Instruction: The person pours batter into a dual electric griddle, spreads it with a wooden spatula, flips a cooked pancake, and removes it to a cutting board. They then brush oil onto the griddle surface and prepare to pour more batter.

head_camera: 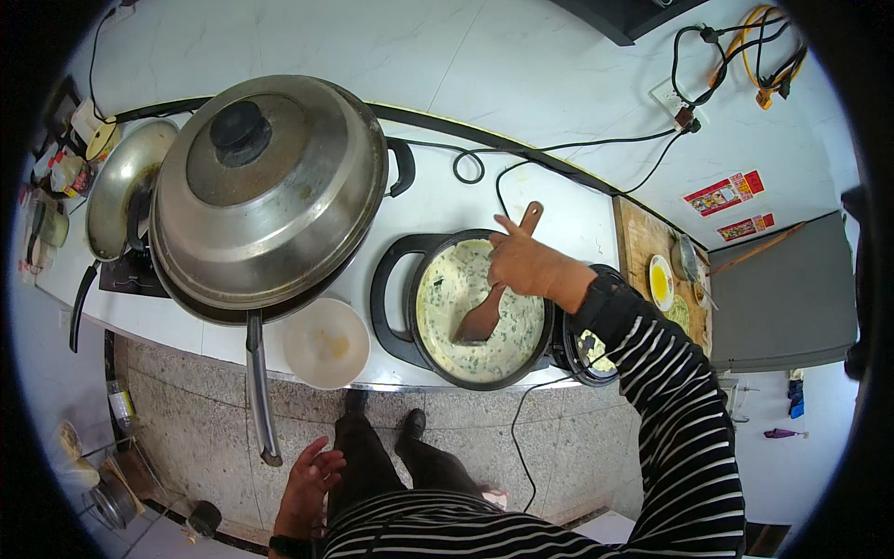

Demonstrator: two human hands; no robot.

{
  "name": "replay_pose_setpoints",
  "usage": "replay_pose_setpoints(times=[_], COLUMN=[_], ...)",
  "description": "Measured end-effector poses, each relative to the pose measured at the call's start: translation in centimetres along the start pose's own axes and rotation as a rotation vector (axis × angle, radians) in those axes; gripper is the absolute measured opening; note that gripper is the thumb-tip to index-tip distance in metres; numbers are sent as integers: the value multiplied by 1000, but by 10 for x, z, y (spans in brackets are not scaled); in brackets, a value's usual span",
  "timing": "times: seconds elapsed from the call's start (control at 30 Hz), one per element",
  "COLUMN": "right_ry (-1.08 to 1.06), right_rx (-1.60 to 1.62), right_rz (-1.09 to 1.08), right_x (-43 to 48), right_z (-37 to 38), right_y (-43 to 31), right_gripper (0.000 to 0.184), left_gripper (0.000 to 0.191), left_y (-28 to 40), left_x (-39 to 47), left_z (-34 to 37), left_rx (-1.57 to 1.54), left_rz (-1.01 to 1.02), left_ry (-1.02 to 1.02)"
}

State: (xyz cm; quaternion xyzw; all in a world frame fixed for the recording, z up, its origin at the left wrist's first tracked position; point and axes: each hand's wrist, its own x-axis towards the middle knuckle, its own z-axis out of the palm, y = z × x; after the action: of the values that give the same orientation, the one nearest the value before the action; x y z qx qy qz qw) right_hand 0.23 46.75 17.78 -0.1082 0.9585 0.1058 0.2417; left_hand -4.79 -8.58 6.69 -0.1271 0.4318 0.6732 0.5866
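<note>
My right hand (525, 263) grips a brown wooden spatula (480, 318) by its handle, above a round electric griddle pan (482, 381). The spatula's flat blade rests on a pale batter flecked with chopped greens (517, 335), which covers the pan's floor. A black loop handle (383, 293) juts from the pan's left side, and its opened lid half (604, 370) lies to the right, partly hidden by my forearm. My left hand (316, 472) hangs empty with its fingers apart, in front of the counter and near the long handle (261, 398) of a wok.
Left of the griddle stands a large wok under a domed metal lid (279, 182), its handle sticking out past the counter edge. A cream bowl (327, 367) sits near that edge. Power cords (580, 145) run along the wall. A wooden board (628, 230) at right bears a plate of yellow liquid (660, 279).
</note>
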Motion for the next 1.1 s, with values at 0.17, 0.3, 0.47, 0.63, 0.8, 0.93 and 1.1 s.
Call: replay_pose_setpoints(times=[0.17,0.3,0.47,0.63,0.8,0.93,1.1], right_ry=[67,65,145,44,132,344,671], right_rx=[-156,-337,-243,500,1755,2440,2674], right_rz=[82,262,377,719,1047,1041,973], right_x=[20,27,-3,-68,-117,-101,-38], right_z=[8,-3,-6,41,109,132,117], right_y=[19,54,79,56,-41,-108,-141], right_gripper=[13,11,9,14,22,29,16], left_gripper=[81,81,80,79,78,78,77], left_y=[1,1,2,8,17,25,35], left_x=[1,0,1,2,4,6,7], left_z=[0,-2,-2,-1,2,5,6], left_rx=[12,9,-10,18,20,51,94], left_rz=[3,-8,-4,19,7,-14,-31], left_ry=[4,16,-8,-52,-98,-133,-159])
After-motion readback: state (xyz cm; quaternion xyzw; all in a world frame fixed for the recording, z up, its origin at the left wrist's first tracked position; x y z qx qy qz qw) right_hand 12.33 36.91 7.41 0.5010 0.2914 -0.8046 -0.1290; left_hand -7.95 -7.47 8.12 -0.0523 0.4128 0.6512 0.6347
